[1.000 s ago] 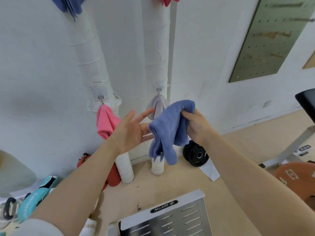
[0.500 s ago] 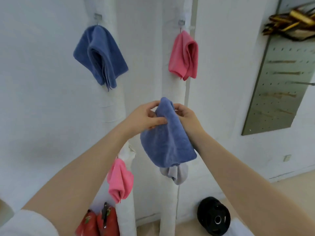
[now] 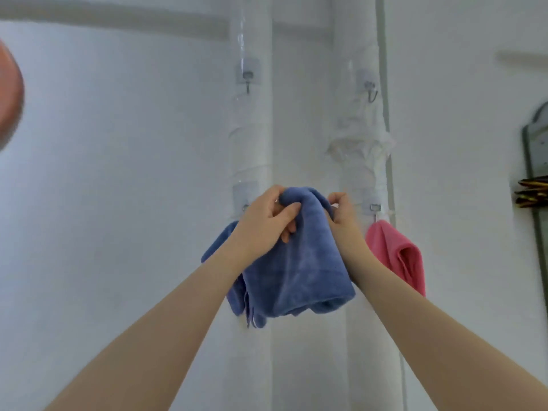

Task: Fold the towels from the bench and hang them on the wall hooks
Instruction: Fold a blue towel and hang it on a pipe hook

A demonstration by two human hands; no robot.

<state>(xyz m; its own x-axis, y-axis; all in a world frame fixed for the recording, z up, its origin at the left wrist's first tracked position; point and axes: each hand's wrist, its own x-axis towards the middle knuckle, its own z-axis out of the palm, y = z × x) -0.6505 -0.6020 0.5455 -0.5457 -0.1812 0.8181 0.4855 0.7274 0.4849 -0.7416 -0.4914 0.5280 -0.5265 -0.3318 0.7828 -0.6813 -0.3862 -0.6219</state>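
- Your two bare forearms rise from the lower corners and meet at the middle of the view, both hands up at the same height.
- Your left hand has its fingers curled round the top left of the folded blue towel, thumb lying across the front of the cloth.
- Your right hand pinches the top right edge of the same towel, fingers bent in tight — so both hands have hold of it and neither is loose.
- The blue towel hangs down between your wrists in a thick fold, its lower edge well below your hands, held in the air in front of two white wrapped pipes.
- Behind it, on the left pipe, a second blue towel hangs; its top is hidden by your left hand, so which hook carries it I cannot tell for sure — probably the one just beside your knuckles.
- On the right pipe a pink towel hangs from a lower hook, just beside your right wrist.
- Higher up, each pipe bears a bare hook: the upper left hook and the upper right hook, both well above the towel you hold.
- At the far right edge a green board stands against the white wall, with some dark and yellow sticks on it.
- At the far left edge a blurred reddish shape juts in.
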